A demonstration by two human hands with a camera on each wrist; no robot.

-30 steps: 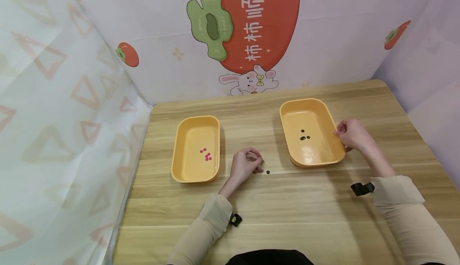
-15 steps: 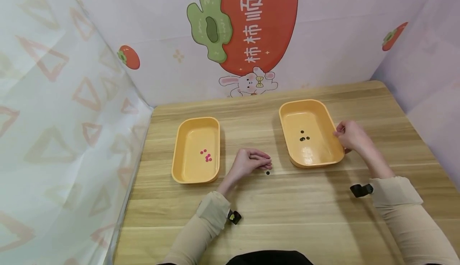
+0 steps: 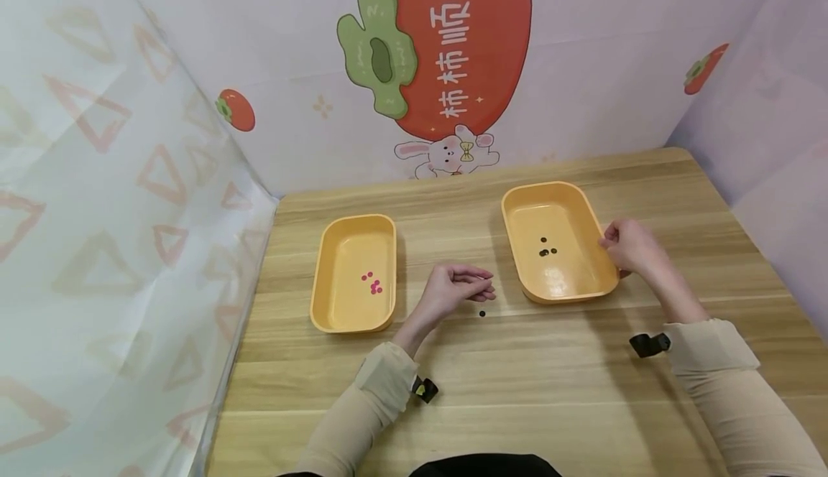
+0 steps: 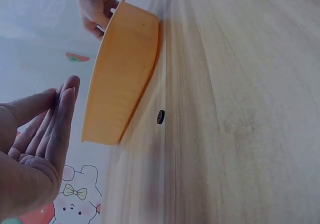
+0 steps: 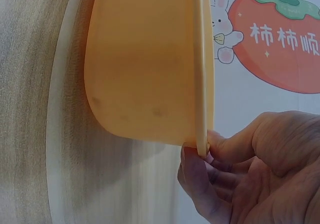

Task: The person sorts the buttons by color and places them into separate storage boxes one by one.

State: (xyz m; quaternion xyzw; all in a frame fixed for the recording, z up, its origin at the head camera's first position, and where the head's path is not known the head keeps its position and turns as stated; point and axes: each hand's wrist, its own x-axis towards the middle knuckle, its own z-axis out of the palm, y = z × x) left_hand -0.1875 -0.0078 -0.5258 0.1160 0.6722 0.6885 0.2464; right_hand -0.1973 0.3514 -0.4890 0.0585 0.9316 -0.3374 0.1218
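My left hand (image 3: 458,289) hovers just above the table, its fingers fairly straight and the thumb close to them. Nothing shows between them in the left wrist view. Below its fingertips lies a small round black button (image 3: 481,313), apart from the hand. On the right, my right hand (image 3: 634,246) pinches the rim of an orange-yellow plastic tray (image 3: 585,289) between thumb and fingers; the right wrist view shows this grip (image 5: 240,169) closely. Several black buttons (image 3: 544,251) lie inside that tray.
To the left stands a second orange-yellow tray (image 3: 352,327) with several pink buttons (image 3: 374,286) in it. Both trays rest on a wood-grain table (image 3: 517,383). Printed cloth walls (image 3: 310,139) rise behind and beside the table.
My left hand has moved to the right and its fingers have straightened out above the black button. The right hand keeps its pinch on the tray, and the buttons stay put.
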